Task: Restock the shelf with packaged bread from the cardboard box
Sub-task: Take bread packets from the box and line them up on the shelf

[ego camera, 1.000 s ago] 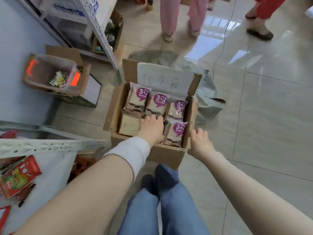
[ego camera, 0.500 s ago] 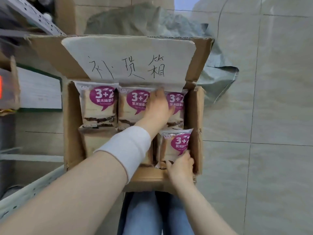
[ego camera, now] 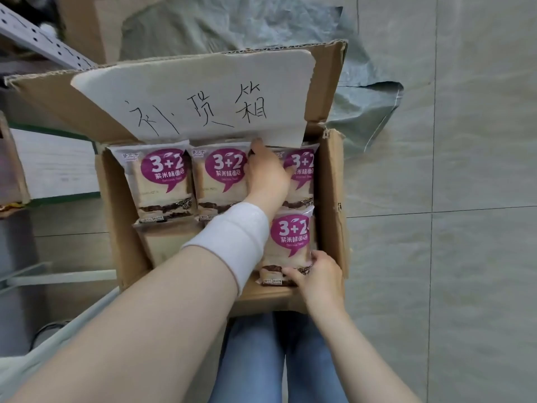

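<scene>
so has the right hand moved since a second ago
Yes: the right hand went from outside the box into it, onto the near-right pack.

Purple-labelled bread packs (ego camera: 162,181), brown cardboard box (ego camera: 334,199), white wristband (ego camera: 232,237)

The left hand (ego camera: 268,177) covers much of the far-right bread packet (ego camera: 303,175). The right hand (ego camera: 318,279) hides a lower corner of the near-right bread packet (ego camera: 290,237). The left forearm (ego camera: 174,301) conceals the middle of the cardboard box (ego camera: 334,199). Small print on the packets is unreadable.

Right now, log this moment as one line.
stage: picking from cardboard box | left hand: between back-row packs, grip unclear | right hand: grips front-right pack
</scene>
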